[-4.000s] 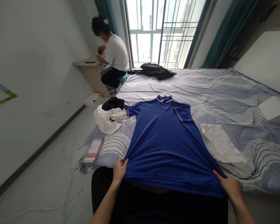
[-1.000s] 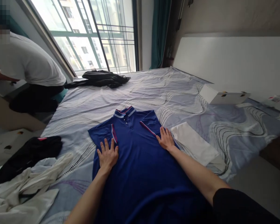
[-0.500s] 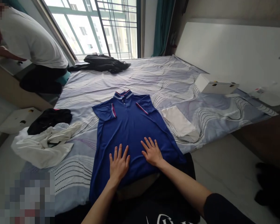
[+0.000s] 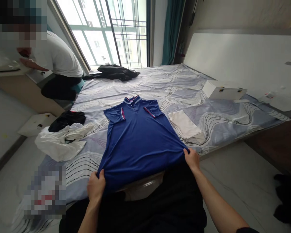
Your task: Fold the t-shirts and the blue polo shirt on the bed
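Observation:
A blue polo shirt lies front side up on the bed, collar pointing away from me and its short sleeves folded inward. Its collar and cuffs carry white and red stripes. My left hand grips the left end of the hem, thumb on top. At the right end of the hem, my right hand pinches the cloth. Between the two hands the hem is pulled taut, with creases running across the lower part. The fingers under the cloth are partly hidden.
Folded cream cloth lies right of the shirt. Crumpled white clothing and a black garment sit at the left edge. Dark clothes lie near the window. A white box stands at right. Another person bends at far left.
Both hands were spread flat on the lower shirt; now they have moved apart to the hem's two ends and closed on the cloth. The hem has been drawn taut. The view has shifted left.

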